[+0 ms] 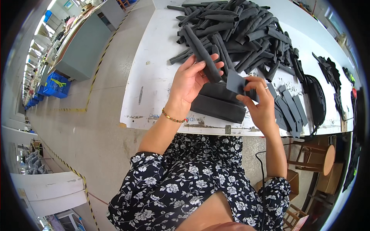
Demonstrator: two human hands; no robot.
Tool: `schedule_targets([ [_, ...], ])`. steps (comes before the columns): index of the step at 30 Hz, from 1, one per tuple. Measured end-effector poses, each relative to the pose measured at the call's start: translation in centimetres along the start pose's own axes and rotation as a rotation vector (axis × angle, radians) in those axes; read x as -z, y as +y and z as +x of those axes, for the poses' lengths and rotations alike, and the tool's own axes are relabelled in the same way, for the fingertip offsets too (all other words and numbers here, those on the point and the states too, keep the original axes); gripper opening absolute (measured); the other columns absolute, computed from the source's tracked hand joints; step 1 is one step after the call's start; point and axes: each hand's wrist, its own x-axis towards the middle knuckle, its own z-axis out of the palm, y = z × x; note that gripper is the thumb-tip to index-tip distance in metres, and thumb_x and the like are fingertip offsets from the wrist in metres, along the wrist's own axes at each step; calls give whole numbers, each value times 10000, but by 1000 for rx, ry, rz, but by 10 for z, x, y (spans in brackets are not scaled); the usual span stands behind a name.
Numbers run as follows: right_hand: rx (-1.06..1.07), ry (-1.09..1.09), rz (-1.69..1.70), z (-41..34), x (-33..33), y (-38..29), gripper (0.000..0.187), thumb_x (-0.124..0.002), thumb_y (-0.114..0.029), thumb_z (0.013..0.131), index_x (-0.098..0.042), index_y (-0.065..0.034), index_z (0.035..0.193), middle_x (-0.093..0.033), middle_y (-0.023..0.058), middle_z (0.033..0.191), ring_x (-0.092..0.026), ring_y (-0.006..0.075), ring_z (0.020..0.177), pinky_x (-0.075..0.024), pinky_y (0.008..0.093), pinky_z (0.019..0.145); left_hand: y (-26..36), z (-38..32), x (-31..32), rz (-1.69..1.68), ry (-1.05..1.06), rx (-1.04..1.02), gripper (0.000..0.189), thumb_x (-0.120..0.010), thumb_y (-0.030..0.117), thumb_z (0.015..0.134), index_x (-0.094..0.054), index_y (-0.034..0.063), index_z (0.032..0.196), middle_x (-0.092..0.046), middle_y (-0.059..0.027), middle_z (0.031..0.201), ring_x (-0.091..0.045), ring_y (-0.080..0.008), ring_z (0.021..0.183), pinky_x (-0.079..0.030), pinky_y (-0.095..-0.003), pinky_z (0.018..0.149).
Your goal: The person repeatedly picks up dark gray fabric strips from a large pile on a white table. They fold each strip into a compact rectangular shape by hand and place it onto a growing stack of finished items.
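Observation:
My left hand (194,75) holds a dark grey fabric tube (199,52), slanting up and to the left, between thumb and fingers. My right hand (257,99) grips a thin, flat dark grey piece (235,82) close to the tube's lower end; a small gap seems to lie between them. Below both hands, two long dark folded fabric pieces (218,107) lie side by side on the white table (150,86). Beyond the hands rises a large heap of similar dark tubes (248,31). Several flat grey strips (289,111) lie right of my right hand.
A black mesh-like pouch (315,101) with a cord sits at the right of the table. Black fabric scraps (331,76) lie farther right. Under the table's right side stand a wooden stool (328,160) and cardboard boxes (329,179). A blue crate (57,85) is on the floor at left.

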Motion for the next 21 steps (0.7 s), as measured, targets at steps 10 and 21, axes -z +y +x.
schedule_targets([
  [10,-33,4,0,-3,7,-12,366,-822,-57,706,-692,-53,1048,-632,89,1063,-583,261,989,-485,349,839,-10,14,29,-246,94,121,186,-730,110,887,-637,39,1031,-699,-121,969,-698,-253,972,-592,-397,874],
  [21,14,117,-83,3,-6,-15,284,-771,-21,743,-744,-63,1022,-634,53,930,-544,239,867,-464,355,747,-13,7,9,-39,179,29,209,-683,162,929,-601,11,1046,-694,-171,1074,-707,-325,965,-636,-380,778],
])
